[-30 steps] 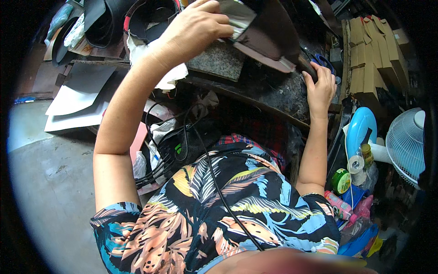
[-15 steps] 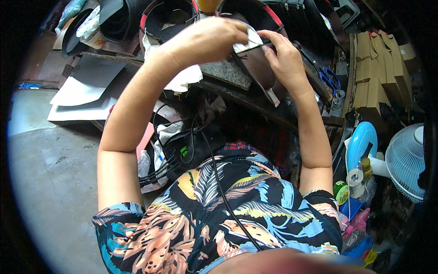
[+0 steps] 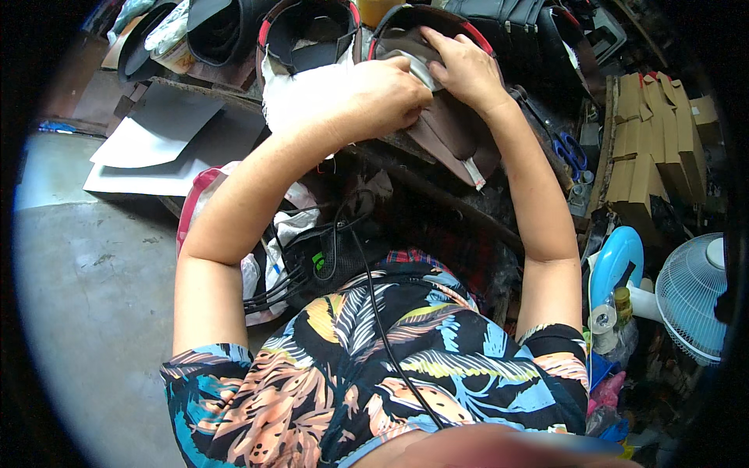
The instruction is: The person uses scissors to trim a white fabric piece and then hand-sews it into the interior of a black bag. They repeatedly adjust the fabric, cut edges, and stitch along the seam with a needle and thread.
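Note:
My left hand (image 3: 392,99) is closed, fingers curled, beside a dark brown piece (image 3: 449,129) with a red-edged curved rim. A small white patch (image 3: 421,72) shows between my two hands. What sits inside the left fingers is hidden. My right hand (image 3: 468,72) rests on the same brown piece, index finger stretched along its inner face, thumb apart near the white patch. Under my left wrist, white cloth (image 3: 300,93) hangs from a second dark, red-rimmed piece (image 3: 269,35). A pale tag sits at the brown piece's lower tip.
White sheets (image 3: 152,132) lie at the left end of the bench. To the right are blue-handled scissors (image 3: 572,152), stacked brown cardboard (image 3: 640,148) and a fan (image 3: 690,288). Black cables (image 3: 339,234) hang by a dark bag below the bench edge.
My left hand has moved lower, its fingers now curled. My right hand's fingers have spread from a pinch onto the brown piece. More white cloth shows on the left.

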The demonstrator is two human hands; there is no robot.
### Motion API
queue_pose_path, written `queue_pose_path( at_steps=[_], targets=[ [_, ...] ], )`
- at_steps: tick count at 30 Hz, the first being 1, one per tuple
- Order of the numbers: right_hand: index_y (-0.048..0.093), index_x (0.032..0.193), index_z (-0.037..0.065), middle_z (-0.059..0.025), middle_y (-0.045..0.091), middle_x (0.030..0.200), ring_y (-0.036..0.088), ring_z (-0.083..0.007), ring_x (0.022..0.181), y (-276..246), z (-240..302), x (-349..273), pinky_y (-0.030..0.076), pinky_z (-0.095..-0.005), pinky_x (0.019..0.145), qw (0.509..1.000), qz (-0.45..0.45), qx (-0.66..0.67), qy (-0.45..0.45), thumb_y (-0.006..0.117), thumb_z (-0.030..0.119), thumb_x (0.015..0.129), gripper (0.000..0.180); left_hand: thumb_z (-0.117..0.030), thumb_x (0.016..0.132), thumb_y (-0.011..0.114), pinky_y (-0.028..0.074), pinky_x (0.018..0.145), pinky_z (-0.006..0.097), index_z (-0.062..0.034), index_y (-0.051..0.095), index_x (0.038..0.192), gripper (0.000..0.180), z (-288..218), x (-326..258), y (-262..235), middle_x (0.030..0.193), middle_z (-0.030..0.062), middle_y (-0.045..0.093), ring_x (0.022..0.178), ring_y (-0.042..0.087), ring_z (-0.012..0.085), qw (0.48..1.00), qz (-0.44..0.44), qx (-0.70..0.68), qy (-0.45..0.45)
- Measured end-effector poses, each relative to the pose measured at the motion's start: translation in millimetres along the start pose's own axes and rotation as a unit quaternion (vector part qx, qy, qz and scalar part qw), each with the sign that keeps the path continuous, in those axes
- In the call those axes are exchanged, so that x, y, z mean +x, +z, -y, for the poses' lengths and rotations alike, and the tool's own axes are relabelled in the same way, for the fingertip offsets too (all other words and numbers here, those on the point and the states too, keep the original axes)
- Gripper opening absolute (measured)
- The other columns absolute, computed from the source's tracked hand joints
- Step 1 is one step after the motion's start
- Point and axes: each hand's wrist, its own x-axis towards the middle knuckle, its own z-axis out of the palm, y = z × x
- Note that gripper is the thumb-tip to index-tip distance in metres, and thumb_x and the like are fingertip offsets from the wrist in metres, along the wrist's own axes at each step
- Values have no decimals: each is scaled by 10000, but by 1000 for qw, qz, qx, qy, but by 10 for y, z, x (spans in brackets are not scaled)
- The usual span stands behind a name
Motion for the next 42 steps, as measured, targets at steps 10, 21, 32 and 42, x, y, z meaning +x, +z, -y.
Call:
queue_pose_path(
  at_steps=[10, 21, 32, 42],
  targets=[
    [668, 901, 65, 26, 631, 866, 550, -74, 783, -31, -498, -238, 454, -223, 736, 822, 38, 566, 48, 610, 81, 865, 71, -142, 745, 765, 475, 988, 436, 64, 409, 1354, 735, 124, 73, 313, 1282, 265, 509, 1155, 562, 391, 960, -266, 13, -88],
    [605, 967, 87, 26, 583, 812, 521, -69, 703, -38, -511, -497, 382, -217, 617, 642, -19, 760, 101, 506, 237, 926, 184, -241, 772, 768, 541, 815, 438, 0, 417, 1384, 745, 199, 411, 360, 962, 225, 697, 925, 681, 396, 986, -124, -4, -108],
    [588, 1215, 68, -130, 697, 1124, 639, -136, 989, 43, -338, -469, 490, -282, 846, 802, -54, 590, 72, 461, 258, 1032, 293, -36, 841, 655, 457, 944, 377, -31, 696, 906, 77, 198, 42, 4, 930, 94, 669, 1061, 592, 279, 913, 103, -374, 129],
    [645, 1241, 53, -109, 643, 1088, 620, -237, 1056, -292, -105, -747, 482, -353, 933, 918, 133, 370, -46, 628, 496, 852, 590, -56, 931, 583, 522, 887, 303, -26, 620, 1129, 203, 254, 322, 290, 1036, 84, 644, 995, 637, 184, 896, -183, -393, -93]
  ],
)
